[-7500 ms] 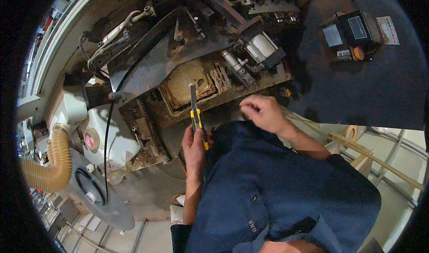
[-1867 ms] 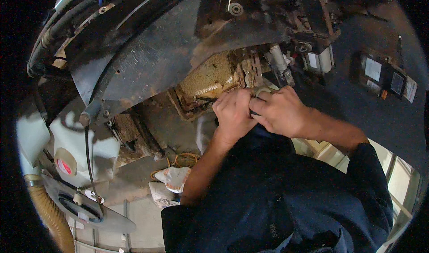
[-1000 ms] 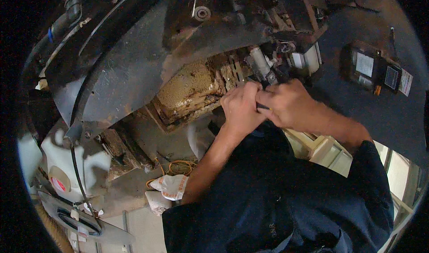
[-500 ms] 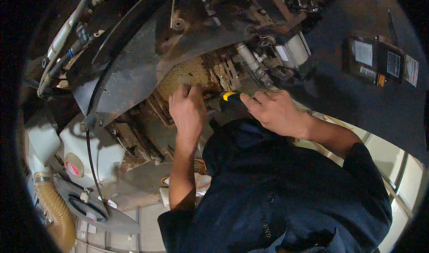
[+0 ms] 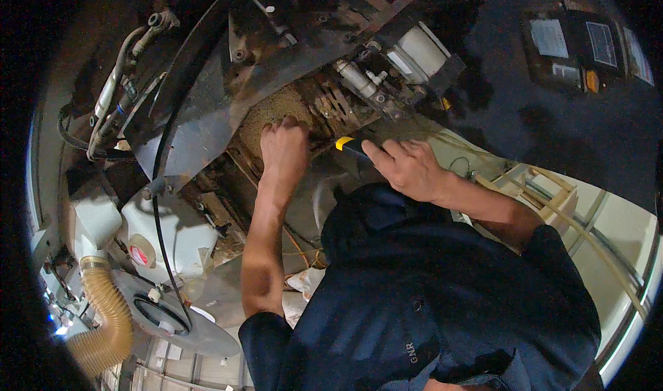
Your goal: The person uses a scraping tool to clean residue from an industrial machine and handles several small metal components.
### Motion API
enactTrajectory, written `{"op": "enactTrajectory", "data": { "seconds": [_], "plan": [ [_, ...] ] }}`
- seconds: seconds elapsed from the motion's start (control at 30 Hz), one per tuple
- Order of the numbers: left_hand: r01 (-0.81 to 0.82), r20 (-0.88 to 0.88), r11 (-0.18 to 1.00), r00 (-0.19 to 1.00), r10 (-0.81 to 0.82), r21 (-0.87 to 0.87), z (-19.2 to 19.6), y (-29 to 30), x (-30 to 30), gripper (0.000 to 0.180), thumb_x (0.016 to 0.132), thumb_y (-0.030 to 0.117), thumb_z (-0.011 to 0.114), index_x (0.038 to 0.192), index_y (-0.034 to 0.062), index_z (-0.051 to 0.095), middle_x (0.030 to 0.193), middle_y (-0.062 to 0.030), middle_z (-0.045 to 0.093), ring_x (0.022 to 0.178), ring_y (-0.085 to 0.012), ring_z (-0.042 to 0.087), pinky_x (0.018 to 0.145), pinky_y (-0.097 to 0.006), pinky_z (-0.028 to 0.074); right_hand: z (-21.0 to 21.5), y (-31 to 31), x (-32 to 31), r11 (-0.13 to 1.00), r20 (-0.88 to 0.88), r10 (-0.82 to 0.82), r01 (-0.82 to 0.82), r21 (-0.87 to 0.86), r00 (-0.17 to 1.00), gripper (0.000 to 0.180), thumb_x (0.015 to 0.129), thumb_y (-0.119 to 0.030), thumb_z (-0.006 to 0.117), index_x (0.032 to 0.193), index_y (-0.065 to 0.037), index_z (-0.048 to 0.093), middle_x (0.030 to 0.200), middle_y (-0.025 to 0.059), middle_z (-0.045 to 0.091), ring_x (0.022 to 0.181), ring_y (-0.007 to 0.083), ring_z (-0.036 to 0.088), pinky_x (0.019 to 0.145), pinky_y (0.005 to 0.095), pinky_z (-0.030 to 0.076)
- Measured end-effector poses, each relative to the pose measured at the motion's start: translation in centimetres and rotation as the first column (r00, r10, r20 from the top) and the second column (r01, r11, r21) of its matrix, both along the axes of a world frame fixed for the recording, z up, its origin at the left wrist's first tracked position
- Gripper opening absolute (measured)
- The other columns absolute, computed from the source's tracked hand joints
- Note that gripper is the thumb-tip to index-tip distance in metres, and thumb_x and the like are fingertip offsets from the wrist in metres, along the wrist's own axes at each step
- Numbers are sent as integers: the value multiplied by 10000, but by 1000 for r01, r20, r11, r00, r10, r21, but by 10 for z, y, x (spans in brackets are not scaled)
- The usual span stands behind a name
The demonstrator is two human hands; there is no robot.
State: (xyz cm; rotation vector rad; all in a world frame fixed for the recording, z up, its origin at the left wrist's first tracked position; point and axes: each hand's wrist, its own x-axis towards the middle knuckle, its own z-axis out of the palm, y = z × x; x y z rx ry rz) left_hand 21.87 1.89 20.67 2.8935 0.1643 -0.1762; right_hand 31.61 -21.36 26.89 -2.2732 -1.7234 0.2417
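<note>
My left hand is closed, its fingers curled, at the near edge of a brown, grainy bed inside the machine. What those fingers hold, if anything, is hidden. To the right, my right hand grips a black handled tool with a yellow band at its far end. That end points left toward my left hand, and a gap lies between them. Whatever extends past the yellow band is too dark to make out.
A bent metal plate and a black cable lie left of the bed. Beyond it sits a grey cylinder with fittings. A white plastic tank and a ribbed tan hose stand at lower left; a dark panel fills the right.
The whole view has shifted, with the machine parts turned slightly. My left hand stays by the grainy bed, its fingers still curled. My right hand still grips the black and yellow tool.
</note>
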Motion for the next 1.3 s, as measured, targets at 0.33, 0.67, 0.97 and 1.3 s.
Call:
{"op": "enactTrajectory", "data": {
  "seconds": [0.33,0.67,0.97,1.3],
  "plan": [
    [5,-100,992,995,7,124,-4,-5,-1,71,745,89,613,802,64,648,841,-129,659,685,-301,662,577,-388,536,-2,-7,4,994,66,69,-75,80,995,376,771,-136,542,1129,-38,603,710,42,503,618,202,567,548,333,476],
    [54,-325,970,945,28,239,28,-5,12,77,770,46,587,810,23,648,948,-169,597,822,-309,639,593,-403,516,13,8,10,999,62,49,-50,18,997,397,738,-115,574,1128,-40,598,737,60,528,641,217,582,564,345,472],
    [-177,-90,984,980,177,3,19,-10,-5,202,756,59,579,924,130,667,1013,-135,592,777,-356,637,608,-439,509,6,-6,8,999,3,2,-2,-41,1000,378,767,-85,552,1140,-43,595,765,83,565,671,251,608,613,379,484],
    [26,-244,991,970,6,129,20,-8,10,197,738,55,598,931,13,603,964,-150,564,884,-308,623,660,-397,526,6,-4,17,1000,16,-6,6,-27,1000,375,757,-84,551,1126,-47,604,747,80,549,644,242,600,586,368,481]
  ]
}}
